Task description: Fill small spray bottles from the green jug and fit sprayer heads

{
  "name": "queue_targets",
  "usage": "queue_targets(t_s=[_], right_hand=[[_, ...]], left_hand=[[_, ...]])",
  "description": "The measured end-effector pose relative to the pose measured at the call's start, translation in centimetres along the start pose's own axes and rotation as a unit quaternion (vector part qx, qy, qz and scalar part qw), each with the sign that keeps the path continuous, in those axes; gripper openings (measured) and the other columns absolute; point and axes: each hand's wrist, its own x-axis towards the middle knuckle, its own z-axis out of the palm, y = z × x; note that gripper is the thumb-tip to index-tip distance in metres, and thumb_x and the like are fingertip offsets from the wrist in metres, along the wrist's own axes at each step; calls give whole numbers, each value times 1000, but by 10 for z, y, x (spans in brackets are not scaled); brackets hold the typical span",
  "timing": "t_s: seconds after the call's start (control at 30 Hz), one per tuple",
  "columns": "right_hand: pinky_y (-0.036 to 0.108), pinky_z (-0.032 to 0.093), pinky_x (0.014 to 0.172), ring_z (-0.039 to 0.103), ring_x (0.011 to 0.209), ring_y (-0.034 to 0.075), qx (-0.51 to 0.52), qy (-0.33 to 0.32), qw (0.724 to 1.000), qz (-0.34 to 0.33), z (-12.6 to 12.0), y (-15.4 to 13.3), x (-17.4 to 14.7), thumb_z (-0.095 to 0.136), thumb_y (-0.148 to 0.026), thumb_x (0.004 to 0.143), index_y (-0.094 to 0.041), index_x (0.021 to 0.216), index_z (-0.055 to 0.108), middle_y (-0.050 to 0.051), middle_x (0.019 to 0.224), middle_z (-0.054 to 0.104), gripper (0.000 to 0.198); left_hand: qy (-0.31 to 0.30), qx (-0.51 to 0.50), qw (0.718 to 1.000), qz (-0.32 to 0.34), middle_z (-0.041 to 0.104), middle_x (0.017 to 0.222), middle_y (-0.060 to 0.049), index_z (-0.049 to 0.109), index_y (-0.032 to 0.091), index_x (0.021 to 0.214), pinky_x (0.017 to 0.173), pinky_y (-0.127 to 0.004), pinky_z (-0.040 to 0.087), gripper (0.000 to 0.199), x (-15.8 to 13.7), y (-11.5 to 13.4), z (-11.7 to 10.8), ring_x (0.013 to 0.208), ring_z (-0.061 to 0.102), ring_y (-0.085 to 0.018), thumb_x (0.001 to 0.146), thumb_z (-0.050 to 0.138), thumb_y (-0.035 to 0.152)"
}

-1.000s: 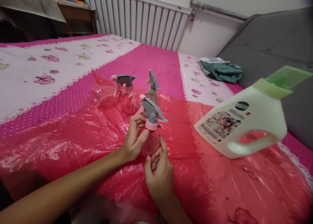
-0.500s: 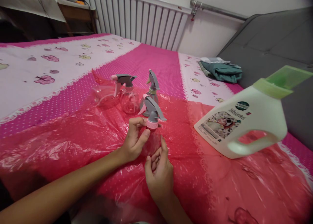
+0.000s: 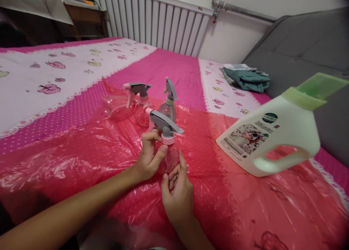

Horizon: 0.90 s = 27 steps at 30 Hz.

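While the right hand cups the bottle low — seemingly to steady it — the left hand grips it by the collar, above red film that probably guards the bed.

Base of held spray bottle apparently hidden behind right hand; jug label partly too small to read.

Spray bottle, one. Clear pinkish body, pink collar, grey head, pink nozzle. Near upright, head atop neck, nozzle pointing left and away. Held between left hand and right hand.
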Motion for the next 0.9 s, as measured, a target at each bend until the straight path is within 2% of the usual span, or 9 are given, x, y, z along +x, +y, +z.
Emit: queue_targets(t_s=[0.33,0.63,0.73,0.9], right_hand=[[25,48,49,57,52,13,0,5,1000,9,3,3,-2,52,-18,91,-14,161,40,-4,75,64,72],[24,47,49,57,52,12,1,-2,1000,4,1,1,-1,52,-19,91,-15,164,37,-5,75,65,75],[25,49,50,58,52,12,7,0,1000,1,0,0,0,52,-18,91,-16,165,37,-5,74,64,76],[25,49,50,59,52,13,-1,2,1000,-1,1,1,0,52,-19,91,-17,166,35,-4,75,65,77]], left_hand=[[-10,31,999,18,57,136,-5,52,34,132,116,-51,49,30,-2,1,-2,139,59,-25,108,60,20],[-7,26,999,23,58,133,-7,50,33,146,112,-47,55,41,0,1,-1,128,62,-24,108,59,23],[-7,26,1000,14,59,137,-8,51,34,151,112,-46,55,45,0,2,-2,132,62,-25,108,59,24],[-10,29,999,16,63,136,-8,57,35,148,110,-47,57,42,0,3,-3,136,62,-27,107,62,24]])
